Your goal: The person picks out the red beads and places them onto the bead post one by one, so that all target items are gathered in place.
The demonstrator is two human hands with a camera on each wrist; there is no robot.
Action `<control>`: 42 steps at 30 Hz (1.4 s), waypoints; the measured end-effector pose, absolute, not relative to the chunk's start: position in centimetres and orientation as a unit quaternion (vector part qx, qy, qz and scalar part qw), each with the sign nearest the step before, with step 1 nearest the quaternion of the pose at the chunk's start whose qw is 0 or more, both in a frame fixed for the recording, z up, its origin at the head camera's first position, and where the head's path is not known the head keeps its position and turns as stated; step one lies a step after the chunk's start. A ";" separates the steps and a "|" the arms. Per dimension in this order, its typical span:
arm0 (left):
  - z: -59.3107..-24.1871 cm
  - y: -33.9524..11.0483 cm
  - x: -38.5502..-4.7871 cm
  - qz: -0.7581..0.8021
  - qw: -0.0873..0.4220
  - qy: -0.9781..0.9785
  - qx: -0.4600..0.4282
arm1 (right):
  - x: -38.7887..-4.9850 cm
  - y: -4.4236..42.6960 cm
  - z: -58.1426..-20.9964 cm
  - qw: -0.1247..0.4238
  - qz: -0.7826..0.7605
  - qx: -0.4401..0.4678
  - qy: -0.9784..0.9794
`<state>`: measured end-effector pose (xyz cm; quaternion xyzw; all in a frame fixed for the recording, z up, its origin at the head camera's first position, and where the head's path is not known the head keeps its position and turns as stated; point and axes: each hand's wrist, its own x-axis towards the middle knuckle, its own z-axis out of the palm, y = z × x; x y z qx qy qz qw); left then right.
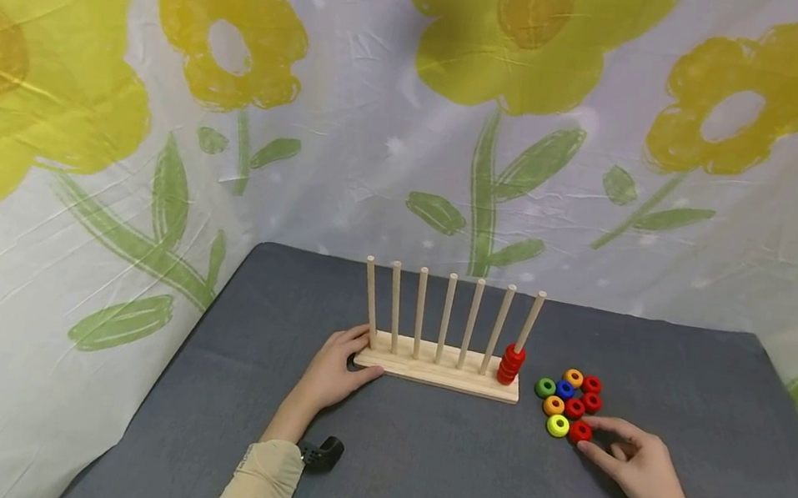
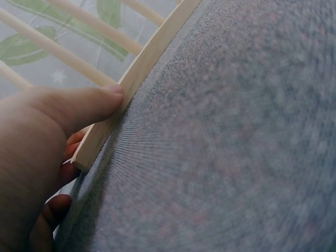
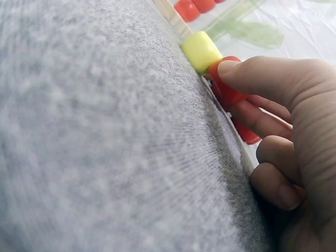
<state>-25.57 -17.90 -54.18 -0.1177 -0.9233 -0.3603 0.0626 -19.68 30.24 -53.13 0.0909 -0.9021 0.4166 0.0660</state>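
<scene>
My left hand (image 1: 333, 371) grips the left end of a wooden peg stand (image 1: 438, 380), thumb on the front edge and fingers behind, as the left wrist view also shows. Upright pegs rise from the base, and several red rings (image 1: 511, 365) are stacked on the rightmost one. On the right, my right hand (image 1: 646, 471) pinches a red ring (image 3: 231, 94) between thumb and fingers at the near end of a group of rings. A yellow ring (image 1: 557, 425) lies right beside it. Part of the pinched ring is hidden by the thumb in the right wrist view.
Farther back in the group lie more red rings (image 1: 591, 402), orange rings (image 1: 554, 406), a green ring (image 1: 545, 388) and a blue ring (image 1: 565, 390). A dark grey cloth (image 1: 445, 474) covers the table. Behind it hangs a flower-printed curtain (image 1: 351, 150).
</scene>
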 end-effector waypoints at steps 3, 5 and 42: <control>-54.3 -18.0 -25.5 -0.357 0.063 -0.925 -0.117 | -19.7 30.1 -53.0 0.065 0.420 0.090 -0.901; -54.3 -18.0 -25.5 -0.354 0.063 -0.926 -0.116 | -19.7 30.1 -53.0 0.063 0.424 0.086 -0.900; -54.4 -18.0 -25.7 -0.352 0.067 -0.926 -0.118 | -19.0 28.9 -51.0 0.115 0.433 0.063 -0.892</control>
